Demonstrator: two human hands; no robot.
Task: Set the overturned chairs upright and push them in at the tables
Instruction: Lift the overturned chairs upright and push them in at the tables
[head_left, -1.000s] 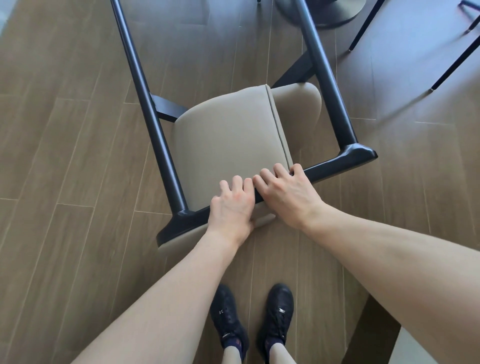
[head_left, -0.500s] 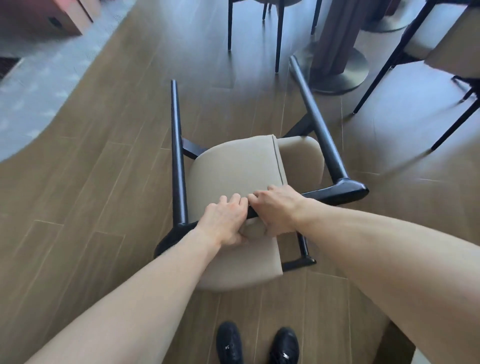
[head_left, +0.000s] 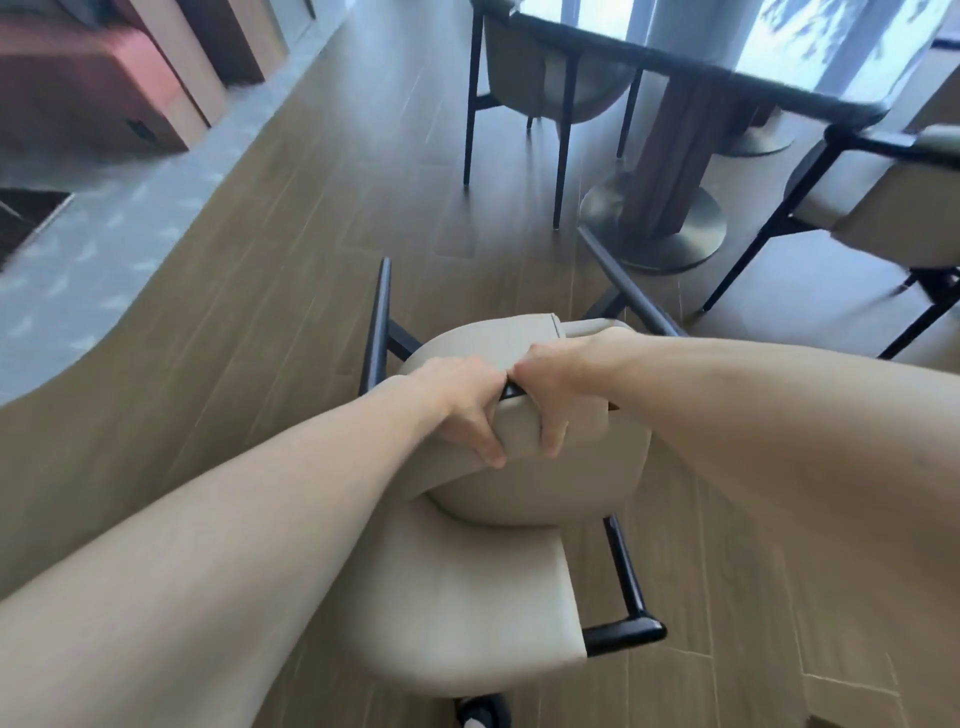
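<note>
Presently:
Chair (head_left: 483, 587): beige, black frame, tilted on the wood floor (head_left: 260, 322), short of the table (head_left: 779, 98).
Left hand (head_left: 457, 395): curled round the backrest's top edge.
Right hand (head_left: 561, 384): grips the same edge, just beside.
Other chairs: two at the table.

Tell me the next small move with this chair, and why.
Probably keep tipping the chair up until all its legs meet the floor. Both the left hand and right hand grip its backrest, and two legs point forward off the floor.
</note>
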